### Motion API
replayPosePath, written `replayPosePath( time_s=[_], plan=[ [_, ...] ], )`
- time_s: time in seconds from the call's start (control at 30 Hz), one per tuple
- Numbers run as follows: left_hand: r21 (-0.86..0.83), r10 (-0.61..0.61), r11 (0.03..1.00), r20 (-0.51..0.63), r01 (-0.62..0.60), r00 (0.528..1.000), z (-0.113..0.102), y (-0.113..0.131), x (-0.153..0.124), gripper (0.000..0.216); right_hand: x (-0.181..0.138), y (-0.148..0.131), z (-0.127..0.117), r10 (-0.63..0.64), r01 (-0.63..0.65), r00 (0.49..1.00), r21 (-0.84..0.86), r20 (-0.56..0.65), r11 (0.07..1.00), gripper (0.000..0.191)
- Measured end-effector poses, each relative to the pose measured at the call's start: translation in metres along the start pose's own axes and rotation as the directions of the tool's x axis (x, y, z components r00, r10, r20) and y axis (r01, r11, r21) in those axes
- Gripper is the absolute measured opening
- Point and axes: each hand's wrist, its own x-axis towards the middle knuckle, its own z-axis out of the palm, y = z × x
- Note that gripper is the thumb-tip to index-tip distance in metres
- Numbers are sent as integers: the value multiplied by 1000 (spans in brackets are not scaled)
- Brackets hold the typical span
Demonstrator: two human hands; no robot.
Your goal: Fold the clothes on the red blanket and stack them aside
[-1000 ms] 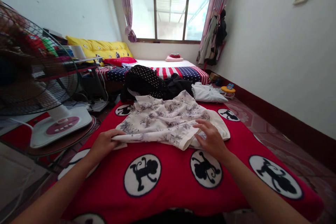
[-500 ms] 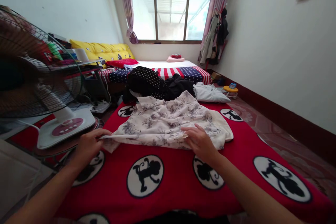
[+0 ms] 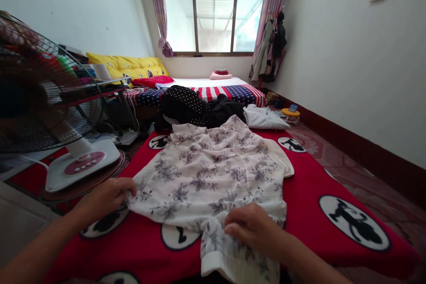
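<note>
My right hand [image 3: 249,228] had come nearer to me since the earlier frame, drawing the near part of the floral garment [image 3: 203,177] out over the red blanket [image 3: 306,215]. Its thumb and fingers looked nearly closed on gathered cloth there; my left hand [image 3: 113,193] was pinched tight on the left corner. Most of the body lay spread, though creased; the near end, bunched and dangling toward me, was not yet flat. Beyond it sat heaped dark clothes [image 3: 183,104] and a white garment [image 3: 266,117].
</note>
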Motion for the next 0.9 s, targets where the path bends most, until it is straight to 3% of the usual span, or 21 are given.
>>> replayPosePath(
  time_s=[0.07, 0.13, 0.2, 0.27, 0.37, 0.43, 0.5, 0.57, 0.6, 0.67, 0.7, 0.8, 0.9],
  plan=[
    [-27, 73, 997, -21, -74, 997, 6, 23, 8, 30, 1, 19, -14, 50, -54, 977, -16, -205, 998, 28],
    [-54, 158, 986, -33, -159, 987, 19, 48, 20, 29, 3, 46, -31, 33, -105, 892, -136, -451, 985, 26],
    [-57, 237, 969, -37, -239, 971, 38, 70, 32, 32, 2, 77, -45, -37, -186, 797, -302, -603, 935, 19],
    [-38, 298, 953, -30, -299, 954, 58, 86, 44, 40, -2, 108, -56, -50, -283, 773, -415, -632, 865, 25],
    [-21, 328, 944, -22, -328, 945, 78, 97, 56, 48, -16, 138, -65, 52, -376, 806, -442, -589, 815, 28],
    [-47, 304, 951, -20, -305, 952, 82, 96, 59, 44, -25, 142, -71, 116, -401, 828, -435, -549, 806, 23],
    [-88, 230, 969, -36, -232, 973, 77, 87, 61, 32, -29, 135, -77, 159, -434, 830, -442, -534, 785, 17],
    [-103, 94, 988, -154, -111, 984, 67, 72, 66, 30, -26, 125, -83, 162, -446, 827, -452, -539, 773, 15],
    [-93, 18, 995, -251, -43, 968, 62, 62, 69, 32, -21, 121, -84, 149, -436, 827, -451, -542, 779, 15],
    [-68, -131, 991, -433, 113, 892, 52, 40, 77, 37, -9, 116, -84, 113, -390, 834, -432, -540, 814, 16],
    [-84, -214, 977, -469, 198, 857, 48, 28, 81, 40, -1, 115, -81, 102, -364, 841, -416, -531, 833, 15],
    [-259, -468, 882, -372, 394, 802, 40, -2, 93, 39, 18, 116, -65, 101, -343, 849, -396, -518, 852, 11],
    [-451, -579, 784, -279, 427, 766, 37, -14, 103, 28, 29, 120, -48, 83, -385, 815, -430, -573, 816, 8]
  ],
)
